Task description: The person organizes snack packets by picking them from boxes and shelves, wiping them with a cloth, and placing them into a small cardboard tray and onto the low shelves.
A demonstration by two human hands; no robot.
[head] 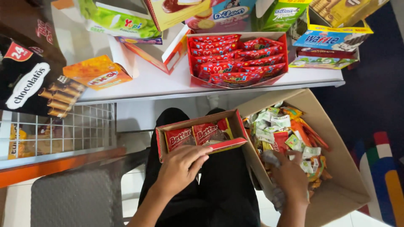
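Left grip (pixel 181 168) curled on the near edge of a small red box (pixel 200 134) w/ red snack packs, resting on lap. Right grip (pixel 290 176) down in a cardboard carton (pixel 336 168) beside it, fingers bent among mixed wrappers; can't tell what it pinches.

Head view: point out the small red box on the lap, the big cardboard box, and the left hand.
small red box (pixel 198 135): head view, on a red packet inside.
cardboard box (pixel 345 168): head view, bare inner right wall.
left hand (pixel 181 168): head view, back of hand, at the red box's front edge.
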